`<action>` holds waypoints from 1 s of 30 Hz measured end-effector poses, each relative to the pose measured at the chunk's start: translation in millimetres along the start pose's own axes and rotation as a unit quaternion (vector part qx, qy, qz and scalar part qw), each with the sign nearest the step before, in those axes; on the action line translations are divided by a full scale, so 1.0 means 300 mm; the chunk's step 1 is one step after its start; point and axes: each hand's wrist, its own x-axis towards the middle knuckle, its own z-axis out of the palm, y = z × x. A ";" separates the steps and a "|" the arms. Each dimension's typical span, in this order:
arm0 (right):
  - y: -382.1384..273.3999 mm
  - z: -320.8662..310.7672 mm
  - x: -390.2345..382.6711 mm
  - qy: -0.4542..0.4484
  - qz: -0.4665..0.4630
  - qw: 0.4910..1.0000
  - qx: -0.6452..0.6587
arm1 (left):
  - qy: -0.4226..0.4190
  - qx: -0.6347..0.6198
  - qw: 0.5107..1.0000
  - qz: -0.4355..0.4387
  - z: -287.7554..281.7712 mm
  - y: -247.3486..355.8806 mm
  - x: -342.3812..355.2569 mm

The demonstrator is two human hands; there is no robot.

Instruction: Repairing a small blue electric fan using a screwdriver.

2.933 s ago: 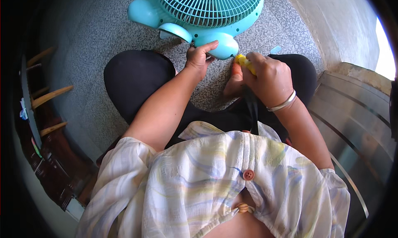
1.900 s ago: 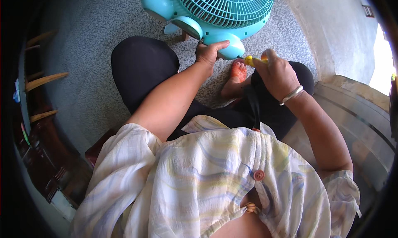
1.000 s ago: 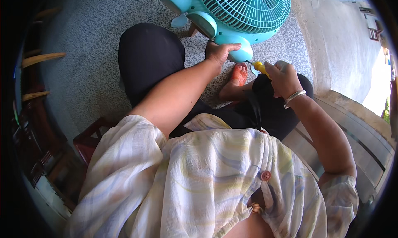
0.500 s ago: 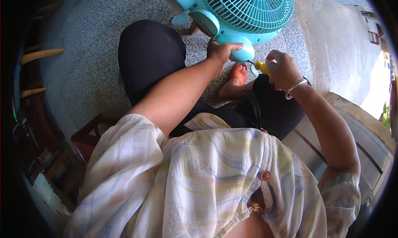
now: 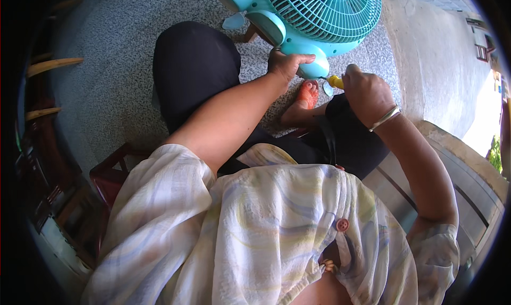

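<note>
A turquoise fan [image 5: 324, 10] with a round slatted grille lies ahead of me, its top cut off by the picture's edge. My left hand [image 5: 286, 64] grips the rounded lobe [image 5: 314, 65] on its near side, the thumb resting on top. In my right hand [image 5: 368, 94] is a screwdriver [image 5: 336, 81] with a yellow handle, the fingers wrapped round it. Its dark shaft points left to the near end of that lobe. Whether the tip sits in a screw is too small to tell.
My bare foot [image 5: 307, 96] is on the speckled floor [image 5: 117, 65] just under the lobe. Small light-blue pieces [image 5: 234, 21] lie on the floor. A dark red plastic stool [image 5: 114, 172] shows beneath me at the left. A pale concrete surface [image 5: 431, 65] spreads to the right.
My right hand has turned about the screwdriver, its back now facing up more and covering most of the handle. The fan and left hand have shifted very slightly right.
</note>
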 end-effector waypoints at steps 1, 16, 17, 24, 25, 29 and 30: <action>0.015 0.021 0.018 0.005 0.074 0.996 0.046 | -0.001 0.004 1.000 -0.003 0.000 0.003 -0.002; 0.035 0.085 -0.036 0.094 -0.017 0.995 -0.012 | -0.018 0.001 1.000 -0.010 0.007 0.009 0.003; 0.027 0.087 -0.035 0.094 0.000 0.996 0.007 | -0.016 0.000 1.000 -0.008 0.008 0.008 0.002; 0.004 0.036 -0.062 0.167 -0.111 0.972 0.124 | -0.004 -0.004 1.000 -0.023 0.002 0.020 -0.011; 0.002 0.037 -0.067 0.166 -0.112 0.972 0.124 | -0.003 -0.010 0.999 -0.034 0.004 0.026 -0.018; -0.016 0.034 -0.063 0.094 -0.107 0.987 0.068 | 0.001 -0.011 1.000 -0.029 0.009 0.026 -0.019; -0.020 0.035 -0.057 0.067 -0.053 0.991 0.098 | 0.000 -0.011 0.999 -0.030 0.006 0.028 -0.019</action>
